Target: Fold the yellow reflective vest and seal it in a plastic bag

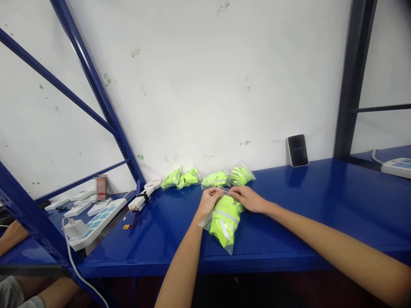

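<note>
A clear plastic bag (224, 220) with a folded neon-yellow reflective vest inside lies tilted near the front edge of the blue table. My left hand (210, 201) pinches the bag's far edge on its left side. Close beside it, my right hand (247, 199) grips the same edge with thumb and fingers together. Just beyond my hands sit more bagged vests: one bag (215, 179) behind my left hand and another bag (240, 175) behind my right. Further left, two more bagged vests (180, 177) rest against the wall.
The blue table (298, 205) meets a white wall. A small clock display (297, 150) stands at the back right. On the left are a white fan (153, 185), a power strip (98, 224), a cable and a blue rack post (105, 102). Another person's arm (14, 235) shows at far left.
</note>
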`<state>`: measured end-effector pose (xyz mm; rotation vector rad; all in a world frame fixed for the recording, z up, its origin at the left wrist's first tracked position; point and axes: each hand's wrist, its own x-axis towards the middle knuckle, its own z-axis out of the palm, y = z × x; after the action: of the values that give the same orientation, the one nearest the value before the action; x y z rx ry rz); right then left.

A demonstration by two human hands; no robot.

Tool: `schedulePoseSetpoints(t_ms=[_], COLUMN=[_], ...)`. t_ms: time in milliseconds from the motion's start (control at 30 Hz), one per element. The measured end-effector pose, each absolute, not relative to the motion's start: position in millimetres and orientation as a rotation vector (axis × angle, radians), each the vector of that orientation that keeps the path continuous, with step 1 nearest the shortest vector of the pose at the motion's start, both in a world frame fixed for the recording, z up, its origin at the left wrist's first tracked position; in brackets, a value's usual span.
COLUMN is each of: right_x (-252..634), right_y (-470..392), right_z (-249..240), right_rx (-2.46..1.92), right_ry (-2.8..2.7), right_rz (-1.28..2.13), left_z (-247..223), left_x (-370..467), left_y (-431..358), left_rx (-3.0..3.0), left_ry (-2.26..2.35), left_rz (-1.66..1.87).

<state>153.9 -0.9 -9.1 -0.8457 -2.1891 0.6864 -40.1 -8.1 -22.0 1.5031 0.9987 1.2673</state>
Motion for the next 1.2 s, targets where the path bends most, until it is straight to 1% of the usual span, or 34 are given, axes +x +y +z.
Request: schedulePoseSetpoints(t_ms=[100, 267, 367, 567, 733, 933, 1100, 1200], right_x=[154.2, 155.9, 156.3, 158.6, 159.5, 156.3, 155.5, 156.6], right_y=[-1.1, 5.8, 12.5, 19.3, 14.6, 10.6, 9.4, 8.3], right_z=[-9.2, -12.8, -16.4, -20.7, -18.6, -18.3, -17.6, -14.8], right_rx=[-0.831, -0.764, -0.778, -0.798, -0.884, -0.814, -0.793, -0.79], right_ry=[-2.177, -2.084, -2.016, -1.975, -2.016, -2.019, -2.044, -2.058], right_rz=[0.755, 1.013, 1.144, 1.284, 1.211, 1.148, 1.037, 1.042], left_z=[-22.3, -20.3, -20.0, -20.4, -17.7, -18.6, -23.0, -23.2], left_x=[-37.3, -32.2, -31.4, -33.0, -33.2, -32.6, -32.4, -33.5], left_y=[-7.8, -10.1, -10.7, -10.2, -13.0, -12.0, -10.0, -9.8], left_rx=[1.485, 1.552, 1.597, 1.633, 1.692, 1.736, 1.702, 1.723], left_ry=[1.038, 0.96, 0.991, 1.05, 0.989, 0.949, 1.003, 0.993], left_rz=[1.274, 1.231, 1.195, 1.16, 1.149, 1.153, 1.195, 1.183])
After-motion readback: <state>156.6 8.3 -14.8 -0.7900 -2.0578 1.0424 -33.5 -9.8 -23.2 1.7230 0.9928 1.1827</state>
